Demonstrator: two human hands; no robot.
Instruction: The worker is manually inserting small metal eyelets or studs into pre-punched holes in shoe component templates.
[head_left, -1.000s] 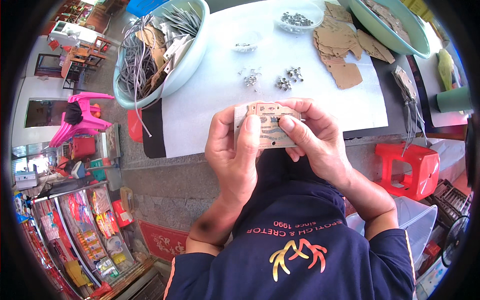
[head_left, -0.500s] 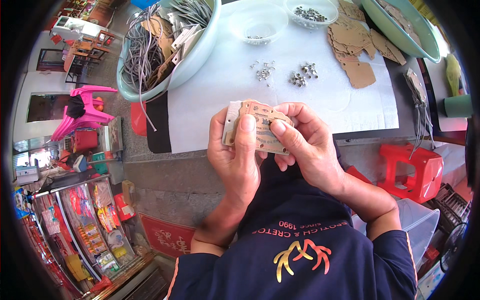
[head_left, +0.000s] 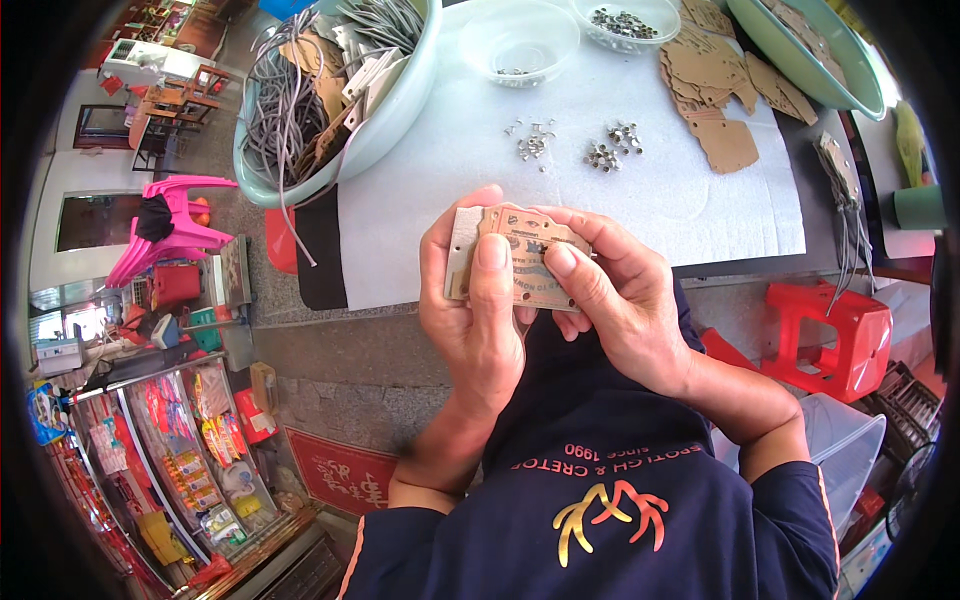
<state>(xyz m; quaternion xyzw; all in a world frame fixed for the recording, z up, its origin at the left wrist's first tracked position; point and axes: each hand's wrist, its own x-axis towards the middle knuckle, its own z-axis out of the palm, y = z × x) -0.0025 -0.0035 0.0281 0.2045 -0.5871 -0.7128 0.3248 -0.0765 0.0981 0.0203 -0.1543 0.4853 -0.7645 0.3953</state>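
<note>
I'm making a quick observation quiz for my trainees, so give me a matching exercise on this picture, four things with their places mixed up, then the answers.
Things:
1. brown printed piece
2. tangled grey cords
3. loose shiny fittings
4. pink stool

Places:
A. in the pale blue-green basin
B. far left, with a dark item on it
C. between left hand and right hand
D. in small clusters on the white sheet

Right pairs: 1-C, 2-A, 3-D, 4-B.
</note>
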